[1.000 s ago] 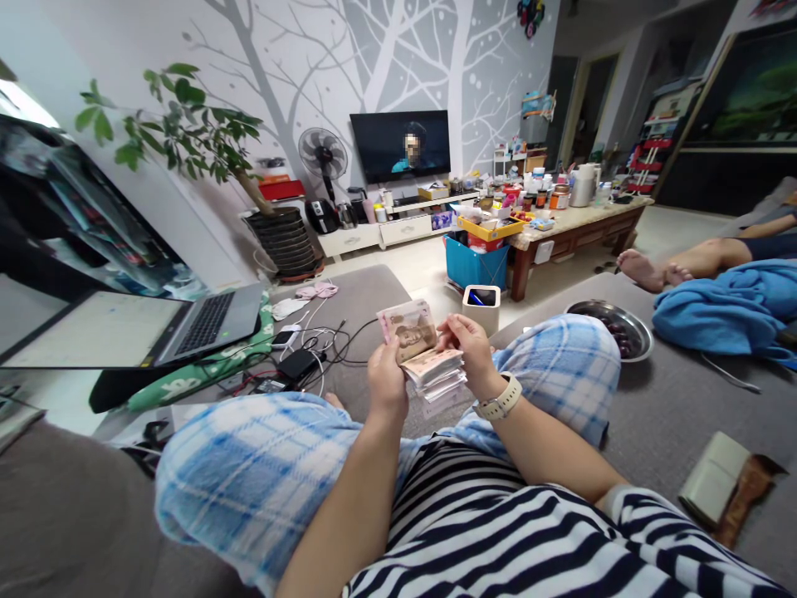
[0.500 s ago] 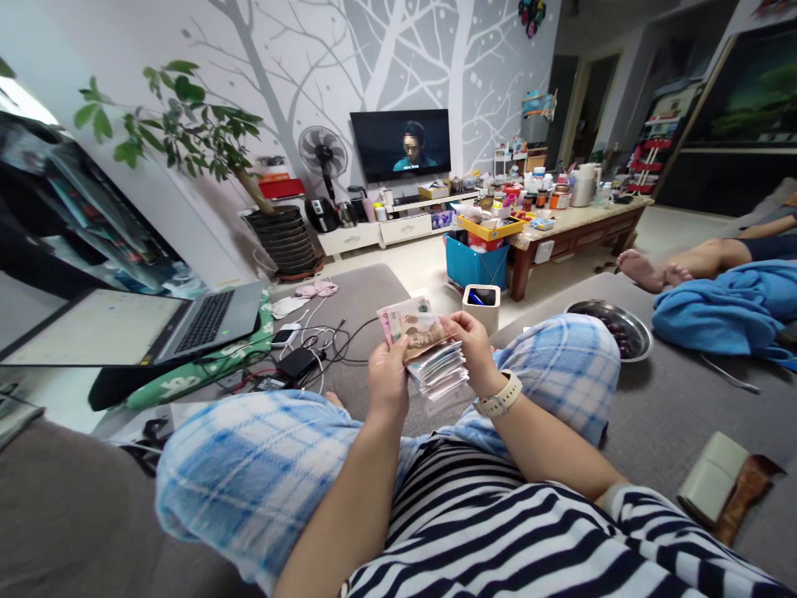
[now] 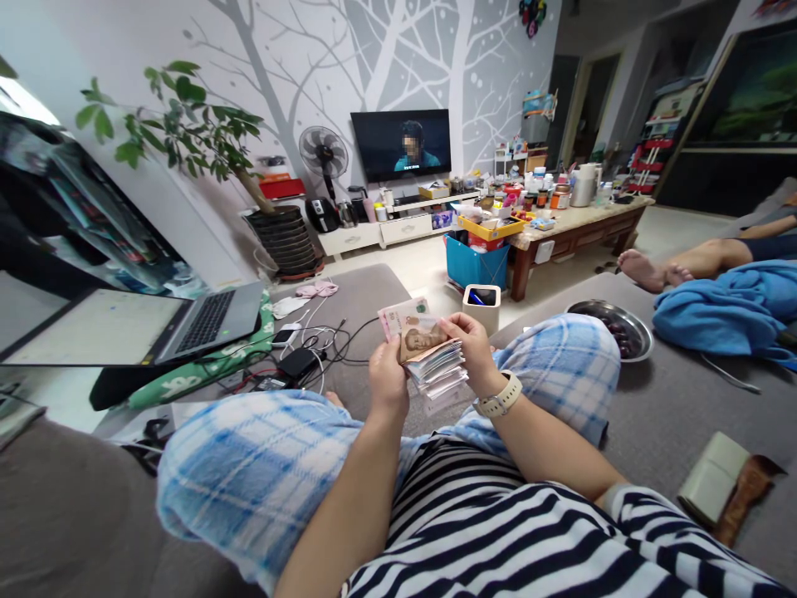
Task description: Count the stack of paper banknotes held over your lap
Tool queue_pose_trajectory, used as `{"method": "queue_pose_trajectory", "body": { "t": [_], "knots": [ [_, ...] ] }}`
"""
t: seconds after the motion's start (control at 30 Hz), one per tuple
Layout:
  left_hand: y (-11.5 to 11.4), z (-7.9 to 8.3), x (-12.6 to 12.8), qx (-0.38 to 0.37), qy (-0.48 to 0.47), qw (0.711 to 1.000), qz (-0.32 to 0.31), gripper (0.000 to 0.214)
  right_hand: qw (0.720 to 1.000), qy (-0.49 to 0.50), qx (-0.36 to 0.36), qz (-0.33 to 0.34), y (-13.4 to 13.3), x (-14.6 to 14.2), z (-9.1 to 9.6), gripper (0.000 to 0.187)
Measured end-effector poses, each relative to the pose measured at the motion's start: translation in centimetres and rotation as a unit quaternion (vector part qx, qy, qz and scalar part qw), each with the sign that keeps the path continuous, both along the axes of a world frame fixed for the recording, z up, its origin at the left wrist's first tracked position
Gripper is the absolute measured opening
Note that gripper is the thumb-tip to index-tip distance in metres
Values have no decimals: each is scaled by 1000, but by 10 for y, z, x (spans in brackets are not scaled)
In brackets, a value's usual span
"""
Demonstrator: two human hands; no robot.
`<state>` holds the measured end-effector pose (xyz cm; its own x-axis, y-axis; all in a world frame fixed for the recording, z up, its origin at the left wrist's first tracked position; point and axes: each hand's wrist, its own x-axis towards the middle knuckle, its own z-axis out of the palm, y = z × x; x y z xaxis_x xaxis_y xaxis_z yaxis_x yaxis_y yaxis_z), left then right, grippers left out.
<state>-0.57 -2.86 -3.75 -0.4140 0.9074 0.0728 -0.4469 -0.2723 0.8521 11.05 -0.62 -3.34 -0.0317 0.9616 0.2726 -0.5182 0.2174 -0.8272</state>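
Note:
A thick, folded stack of banknotes (image 3: 439, 372) is held between my two hands, above my crossed legs. On its top lies a brownish banknote (image 3: 422, 336) with a portrait, and pinkish notes stick out behind it at the upper left. My left hand (image 3: 388, 375) is closed on the left edge of the notes, thumb on top. At the right, my right hand (image 3: 474, 345) pinches the top note and the stack's right side; a pale watch is on that wrist. The fingers under the stack are hidden.
An open laptop (image 3: 205, 324) and tangled cables (image 3: 320, 340) lie to the left. Ahead stands a cream bin (image 3: 481, 309). To the right are a metal bowl (image 3: 635, 340) of dark fruit, a blue cloth (image 3: 728, 307), a pale wallet (image 3: 713, 477) and another person's legs (image 3: 703, 253).
The brown top note now lies flatter, its portrait showing more fully. My left thumb has shifted slightly to the left; the right hand stays almost in place.

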Motion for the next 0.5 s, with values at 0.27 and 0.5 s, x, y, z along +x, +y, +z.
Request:
{"method": "queue_pose_trajectory", "body": {
  "t": [0.27, 0.5],
  "knots": [
    [-3, 5, 2, -15, -6, 1000, 8, 17, 1000, 11, -3, 8, 0, 0, 2, 24],
    [-5, 6, 3, -17, -2, 1000, -3, 17, 1000, 17, -5, 12, -1, 0, 2, 24]
  ]
}}
